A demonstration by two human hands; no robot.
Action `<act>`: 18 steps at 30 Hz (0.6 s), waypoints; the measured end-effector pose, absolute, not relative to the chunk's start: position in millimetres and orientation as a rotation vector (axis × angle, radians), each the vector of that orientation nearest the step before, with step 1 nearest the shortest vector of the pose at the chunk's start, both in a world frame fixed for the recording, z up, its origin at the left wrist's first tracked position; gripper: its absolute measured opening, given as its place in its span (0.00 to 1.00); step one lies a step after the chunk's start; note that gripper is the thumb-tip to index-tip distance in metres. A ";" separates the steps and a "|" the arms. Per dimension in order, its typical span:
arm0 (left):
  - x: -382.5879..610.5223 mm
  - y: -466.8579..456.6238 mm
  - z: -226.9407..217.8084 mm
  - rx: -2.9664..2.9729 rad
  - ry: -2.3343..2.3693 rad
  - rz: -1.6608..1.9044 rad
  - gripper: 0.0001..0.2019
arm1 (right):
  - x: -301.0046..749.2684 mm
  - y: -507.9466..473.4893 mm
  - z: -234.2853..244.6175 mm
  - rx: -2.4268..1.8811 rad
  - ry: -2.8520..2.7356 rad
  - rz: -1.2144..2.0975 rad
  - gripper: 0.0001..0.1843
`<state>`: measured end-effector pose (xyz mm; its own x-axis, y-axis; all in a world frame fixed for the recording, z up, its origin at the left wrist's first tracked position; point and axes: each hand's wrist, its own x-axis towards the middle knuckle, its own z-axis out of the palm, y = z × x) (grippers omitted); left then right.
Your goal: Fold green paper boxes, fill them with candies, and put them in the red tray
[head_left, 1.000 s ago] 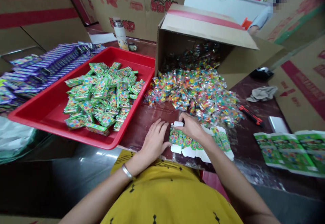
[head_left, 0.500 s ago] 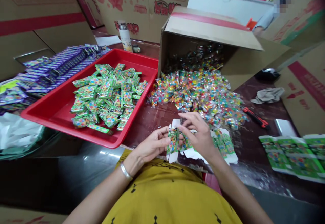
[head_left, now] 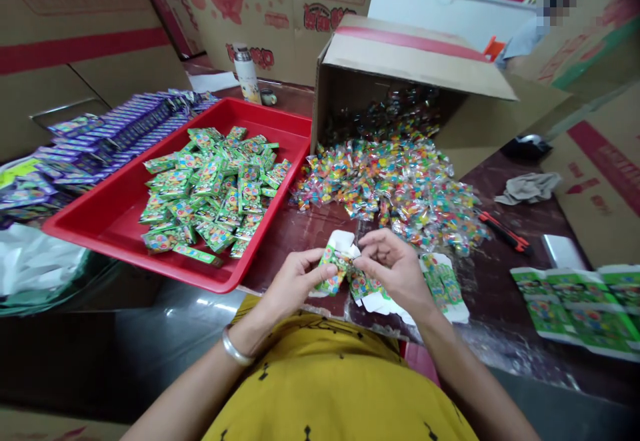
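My left hand [head_left: 294, 280] and my right hand [head_left: 389, 266] both pinch one small green printed carton [head_left: 334, 266], held just above the table's near edge with its white top flaps open. Under my right hand lies a fanned stack of flat green carton blanks [head_left: 440, 281]. Beyond my hands spreads a heap of small colourful wrapped candies [head_left: 395, 184], spilling out of a cardboard box [head_left: 410, 51] that lies on its side. To the left stands a red tray [head_left: 110, 208] holding a pile of folded green cartons [head_left: 210, 188].
Rows of purple packets [head_left: 100, 141] lie left of the tray, with white plastic [head_left: 30, 261] in front. More green blanks [head_left: 575, 301], an orange cutter [head_left: 500, 228], a grey rag [head_left: 527, 188] and a tape dispenser [head_left: 523, 144] are right. A flask [head_left: 246, 71] and large cardboard boxes stand behind.
My hands lifted one green blank off the stack and opened it into a box shape, now held between both hands. The view shifted slightly.
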<state>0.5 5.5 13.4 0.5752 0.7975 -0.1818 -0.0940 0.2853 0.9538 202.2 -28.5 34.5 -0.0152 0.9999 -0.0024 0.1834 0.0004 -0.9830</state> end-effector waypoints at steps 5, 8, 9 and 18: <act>12.0 -1.7 5.0 1.098 0.925 0.961 0.10 | 181.7 -33.4 7.5 -1.301 -1.197 1.079 0.11; 17.7 -6.4 -0.3 1.081 0.983 1.044 0.11 | 171.0 -33.7 -2.9 -1.350 -1.139 0.975 0.10; 18.6 -7.8 -1.6 1.068 0.989 1.092 0.14 | 168.4 -33.2 -4.3 -1.349 -1.119 0.957 0.10; 9.4 -9.5 -3.8 1.285 0.959 1.060 0.21 | 162.4 -30.0 -11.1 -1.320 -1.244 0.704 0.14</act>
